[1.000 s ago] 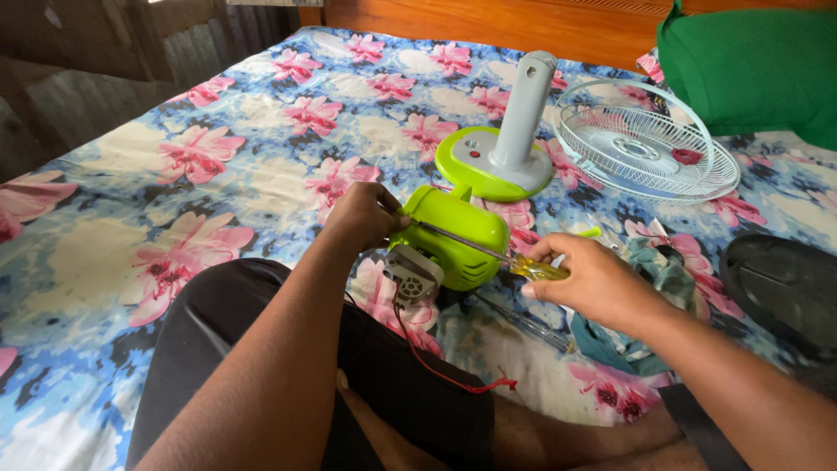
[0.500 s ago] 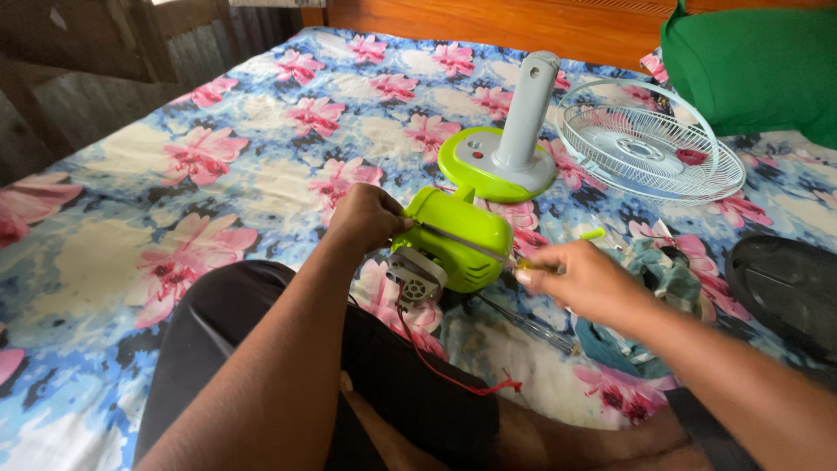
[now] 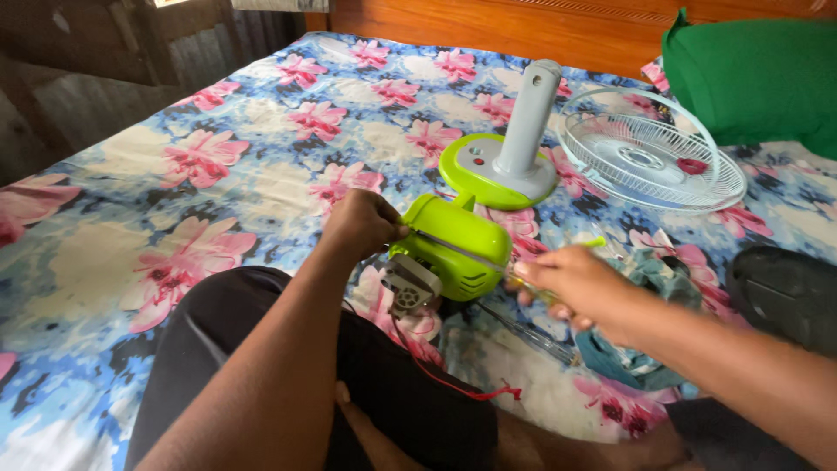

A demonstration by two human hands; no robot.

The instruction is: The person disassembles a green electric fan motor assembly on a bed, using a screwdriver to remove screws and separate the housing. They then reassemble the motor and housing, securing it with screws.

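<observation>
A lime-green fan motor housing point(image 3: 453, 249) lies on the flowered bed sheet point(image 3: 174, 174) in front of my knees. My left hand point(image 3: 366, 222) grips its left end. A grey metal motor part point(image 3: 408, 286) sticks out below, with a red wire point(image 3: 445, 379) trailing over my dark trousers. My right hand point(image 3: 571, 283) is closed on a screwdriver with a yellow-green handle point(image 3: 545, 295), its shaft lying across the housing.
The fan's green round base with a grey post point(image 3: 514, 148) stands behind the housing. A white wire fan guard point(image 3: 649, 161) lies at the right, a green cushion point(image 3: 758, 78) beyond it. A dark object point(image 3: 785, 292) and a teal cloth point(image 3: 636, 349) lie at the right.
My right hand with the screwdriver has shifted slightly along the housing. The left hand keeps its hold. The view has tilted a little.
</observation>
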